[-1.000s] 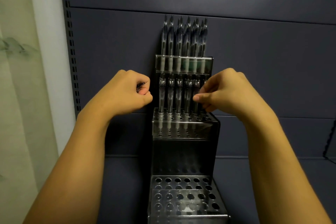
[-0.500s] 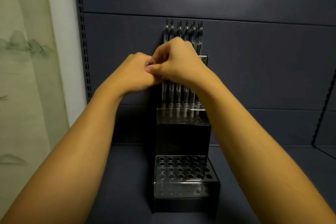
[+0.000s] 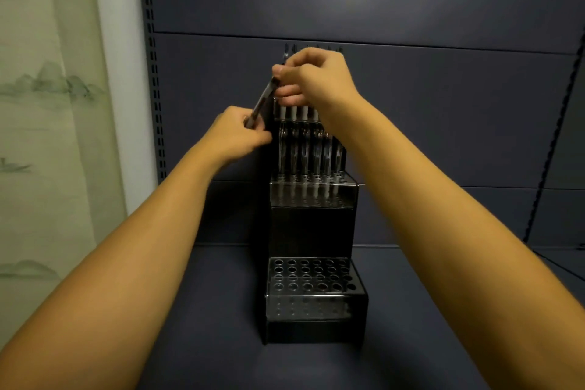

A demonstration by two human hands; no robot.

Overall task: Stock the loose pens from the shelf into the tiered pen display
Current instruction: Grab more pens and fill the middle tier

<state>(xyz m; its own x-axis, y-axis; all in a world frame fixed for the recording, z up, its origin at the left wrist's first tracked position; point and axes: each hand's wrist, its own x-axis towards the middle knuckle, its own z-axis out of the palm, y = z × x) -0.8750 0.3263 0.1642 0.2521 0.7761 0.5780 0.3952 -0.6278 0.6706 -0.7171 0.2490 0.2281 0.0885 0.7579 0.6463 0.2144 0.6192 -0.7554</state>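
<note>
The pen (image 3: 263, 98) I'm handling now slants between my two hands, where half a second ago my hands were bunched together at the top of the display and no pen showed clear of them. Its long axis runs from lower left up to upper right, just left of the top tier. My right hand (image 3: 311, 77) pinches its upper end; my left hand (image 3: 235, 133), fingers curled, grips its lower end, which is hidden in my fist, so I cannot tell which end is the tip. The tiered pen display (image 3: 313, 225) stands on the dark shelf (image 3: 205, 310); my right hand covers most of the top row of pens (image 3: 297, 112). The middle row (image 3: 308, 155) stands upright, and the bottom tier (image 3: 311, 277) shows open holes.
</note>
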